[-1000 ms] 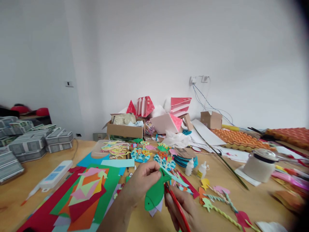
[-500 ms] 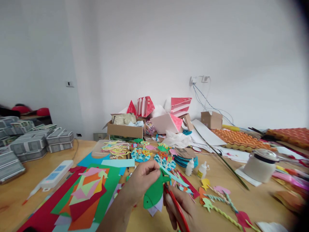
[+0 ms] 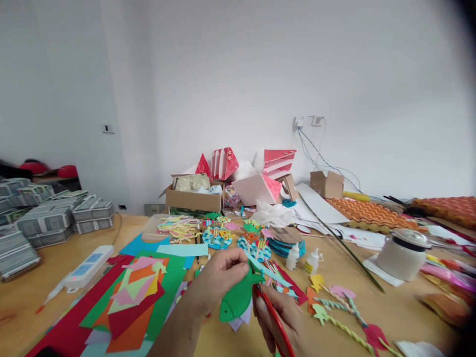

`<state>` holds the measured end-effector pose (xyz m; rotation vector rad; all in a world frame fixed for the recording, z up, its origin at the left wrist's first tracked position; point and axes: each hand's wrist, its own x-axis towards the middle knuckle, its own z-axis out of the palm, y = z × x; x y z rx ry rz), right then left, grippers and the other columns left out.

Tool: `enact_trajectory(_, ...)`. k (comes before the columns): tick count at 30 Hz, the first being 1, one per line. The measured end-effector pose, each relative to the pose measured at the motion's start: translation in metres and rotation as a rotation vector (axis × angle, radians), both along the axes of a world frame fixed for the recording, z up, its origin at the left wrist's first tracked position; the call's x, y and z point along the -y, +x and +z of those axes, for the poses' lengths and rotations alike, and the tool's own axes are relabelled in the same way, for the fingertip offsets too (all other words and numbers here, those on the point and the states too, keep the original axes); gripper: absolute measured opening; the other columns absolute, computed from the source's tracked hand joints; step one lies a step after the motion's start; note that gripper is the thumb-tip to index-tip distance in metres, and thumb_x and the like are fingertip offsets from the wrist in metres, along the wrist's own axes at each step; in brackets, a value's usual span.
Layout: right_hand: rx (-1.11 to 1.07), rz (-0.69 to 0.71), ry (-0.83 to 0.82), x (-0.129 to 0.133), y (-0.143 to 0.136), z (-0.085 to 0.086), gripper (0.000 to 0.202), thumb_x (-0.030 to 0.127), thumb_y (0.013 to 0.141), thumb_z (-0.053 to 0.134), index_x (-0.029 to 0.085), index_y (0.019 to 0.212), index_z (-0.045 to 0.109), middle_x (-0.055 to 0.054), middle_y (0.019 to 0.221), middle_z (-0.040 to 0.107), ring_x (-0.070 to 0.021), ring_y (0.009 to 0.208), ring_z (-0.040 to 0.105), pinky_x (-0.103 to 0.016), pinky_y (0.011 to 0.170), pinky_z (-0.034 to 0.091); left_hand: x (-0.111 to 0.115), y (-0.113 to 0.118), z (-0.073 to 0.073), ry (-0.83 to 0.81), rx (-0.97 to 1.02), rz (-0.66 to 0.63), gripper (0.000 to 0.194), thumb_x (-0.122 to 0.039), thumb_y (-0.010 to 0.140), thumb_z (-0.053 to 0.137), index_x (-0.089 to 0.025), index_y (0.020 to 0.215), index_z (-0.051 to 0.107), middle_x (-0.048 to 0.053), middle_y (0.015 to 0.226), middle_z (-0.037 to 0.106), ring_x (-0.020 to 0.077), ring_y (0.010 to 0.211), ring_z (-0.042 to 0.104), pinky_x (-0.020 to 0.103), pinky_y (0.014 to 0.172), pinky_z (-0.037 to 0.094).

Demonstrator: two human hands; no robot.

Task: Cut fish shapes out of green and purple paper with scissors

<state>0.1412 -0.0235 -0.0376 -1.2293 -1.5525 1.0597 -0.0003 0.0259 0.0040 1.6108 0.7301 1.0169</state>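
A green paper fish with a drawn eye and gill line hangs from my left hand, pinched between thumb and fingers near its tail end. My right hand is wrapped round red-handled scissors, whose blades meet the green paper by the tail. How far apart the blades are is hard to see. Beneath the fish, a lilac paper piece shows. Thin paper strips lie just behind my hands, and two white glue bottles stand beyond my right hand.
Layered coloured paper lies at left beside a white glue gun. Blue discs with paper fish sit mid-table. A cardboard box stands behind. To the right are twisted paper ropes, a green stick and a lidded white pot.
The fish has tilted and shifted very slightly, while my right hand and the scissors have moved a little to the right. My left hand keeps its pinch.
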Motion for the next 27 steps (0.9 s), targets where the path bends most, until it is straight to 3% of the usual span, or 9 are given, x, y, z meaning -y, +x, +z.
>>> enact_trajectory(5, 0.001, -0.021, -0.011, 0.004, 0.0, 0.002, 0.055, 0.074, 0.07, 0.035, 0.02, 0.056, 0.039, 0.008, 0.043, 0.032, -0.006, 0.034, 0.03, -0.017, 0.034, 0.025, 0.001, -0.001, 0.003, 0.001, -0.008, 0.003, 0.013, -0.024, 0.073, 0.046, -0.018, 0.062, 0.04, -0.005, 0.06, 0.032, 0.0105, 0.059, 0.029, 0.023, 0.055, 0.023)
enact_trajectory(27, 0.101, -0.009, 0.01, 0.008, 0.003, 0.011, 0.045, 0.061, 0.079, 0.037, 0.02, 0.058, 0.04, 0.006, 0.052, 0.035, -0.0089, 0.043, 0.035, -0.018, 0.037, 0.029, 0.0, -0.007, 0.011, 0.004, -0.096, -0.009, 0.012, -0.021, 0.07, 0.044, -0.018, 0.059, 0.039, -0.005, 0.058, 0.031, 0.0106, 0.058, 0.028, 0.023, 0.054, 0.022)
